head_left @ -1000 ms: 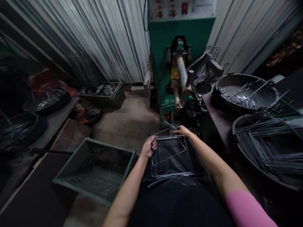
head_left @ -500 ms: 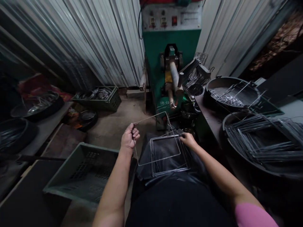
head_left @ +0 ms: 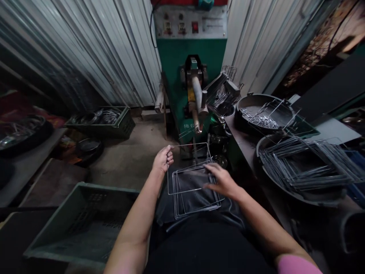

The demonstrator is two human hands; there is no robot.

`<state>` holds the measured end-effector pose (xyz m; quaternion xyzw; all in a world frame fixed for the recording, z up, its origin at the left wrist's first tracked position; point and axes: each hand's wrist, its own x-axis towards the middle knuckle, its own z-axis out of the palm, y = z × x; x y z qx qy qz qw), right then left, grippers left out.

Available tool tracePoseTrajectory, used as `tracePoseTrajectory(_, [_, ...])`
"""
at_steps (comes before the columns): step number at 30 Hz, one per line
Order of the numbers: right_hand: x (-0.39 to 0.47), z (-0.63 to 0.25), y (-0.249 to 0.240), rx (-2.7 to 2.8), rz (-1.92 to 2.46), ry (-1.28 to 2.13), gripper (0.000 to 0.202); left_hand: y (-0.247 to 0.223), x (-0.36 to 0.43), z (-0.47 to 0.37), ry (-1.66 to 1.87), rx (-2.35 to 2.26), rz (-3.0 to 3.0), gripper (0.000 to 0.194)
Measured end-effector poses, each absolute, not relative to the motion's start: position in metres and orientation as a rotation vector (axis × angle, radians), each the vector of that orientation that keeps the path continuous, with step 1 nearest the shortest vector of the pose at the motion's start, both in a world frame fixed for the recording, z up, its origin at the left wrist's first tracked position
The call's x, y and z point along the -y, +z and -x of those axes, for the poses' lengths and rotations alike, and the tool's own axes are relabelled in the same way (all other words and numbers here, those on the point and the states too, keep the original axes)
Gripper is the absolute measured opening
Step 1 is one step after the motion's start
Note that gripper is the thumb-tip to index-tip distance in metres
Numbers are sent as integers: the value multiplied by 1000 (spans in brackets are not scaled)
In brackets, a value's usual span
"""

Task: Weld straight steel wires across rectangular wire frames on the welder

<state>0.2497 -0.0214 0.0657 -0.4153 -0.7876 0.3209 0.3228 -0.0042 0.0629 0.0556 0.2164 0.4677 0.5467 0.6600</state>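
Note:
My left hand point(head_left: 163, 159) is closed on the upper left corner of a thin rectangular wire frame point(head_left: 189, 144), which is raised and tilted above my lap. Beneath it, several similar wire frames point(head_left: 175, 201) lie stacked on the dark apron point(head_left: 194, 177) across my knees. Over the right side of the stack is my right hand point(head_left: 221, 180), somewhat blurred, with thumb and fingers apart. Its fingertips are close to the wires; whether they touch any cannot be made out.
Ahead stands a green machine point(head_left: 196, 47) with a projecting metal arm point(head_left: 197, 91). On the right bench, one round pan point(head_left: 258, 152) holds many wire frames and another point(head_left: 242, 102) holds small metal pieces. A green plastic crate point(head_left: 82, 186) is at my left.
My right hand has opened from its grip at the stack's upper right corner and moved slightly down. The wire frame in my left hand has turned to lie more level. The view has shifted right.

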Motion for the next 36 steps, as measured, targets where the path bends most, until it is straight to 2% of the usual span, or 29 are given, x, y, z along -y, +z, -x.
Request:
tracePoseTrajectory(3, [28, -231, 79, 2421, 1085, 891, 82, 60, -68, -11, 1250, -1027, -506, 23])
tracePoseTrajectory(6, [24, -227, 81, 2601, 1120, 886, 87, 65, -71, -19, 1253, -1017, -520, 28])
tracePoseTrajectory(16, [13, -228, 79, 2612, 1358, 802, 72, 68, -88, -33, 1240, -1012, -513, 34])
tracePoseTrajectory(21, [11, -233, 81, 2633, 1428, 646, 69, 70, -96, -39, 1250, -990, -518, 31])
tracePoseTrajectory(25, [8, -235, 83, 2633, 1413, 646, 69, 71, -100, -42, 1239, -966, -521, 28])
tracePoseTrajectory(31, [8, -242, 76, 2484, 1328, 806, 67, 64, -99, -39, 1270, -968, -562, 25])
tracePoseTrajectory(36, [12, -246, 80, 1969, 1004, 1143, 65, 62, -89, -41, 1286, -947, -634, 29])
